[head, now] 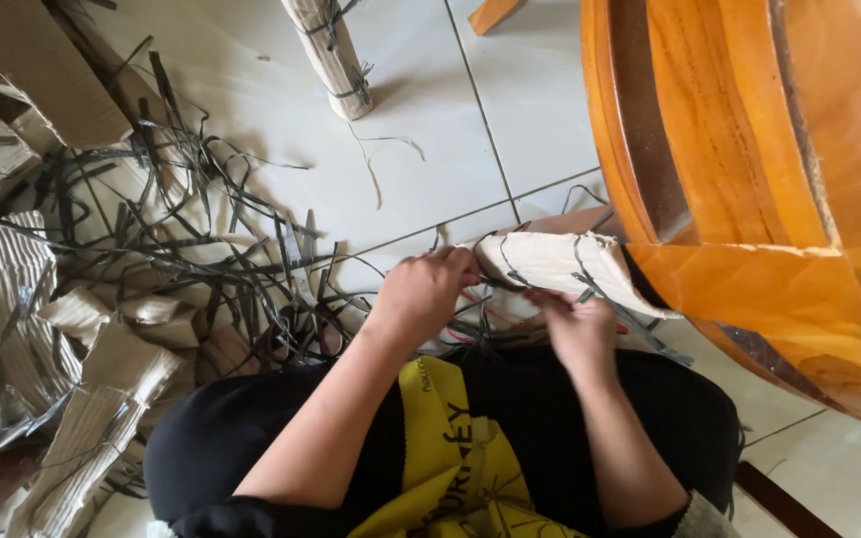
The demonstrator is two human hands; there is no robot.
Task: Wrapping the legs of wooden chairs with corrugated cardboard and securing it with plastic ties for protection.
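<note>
Left hand point(421, 289) and right hand point(578, 329) both grip a strapped wrap point(560, 264) on a wooden leg point(749, 289); tight strap point(582, 269) could snap back.

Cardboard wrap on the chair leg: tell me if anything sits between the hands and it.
Nothing visible does. The left hand grips the end of the cardboard wrap, and the right hand touches its underside among the black straps.

Glossy varnished wooden furniture point(749, 149) gleams above smooth, pale floor tiles point(421, 149). Its leg wears a matt corrugated cardboard wrap point(550, 264); flat dark plastic straps point(201, 239) litter ribbed cardboard scraps point(12, 279).
</note>
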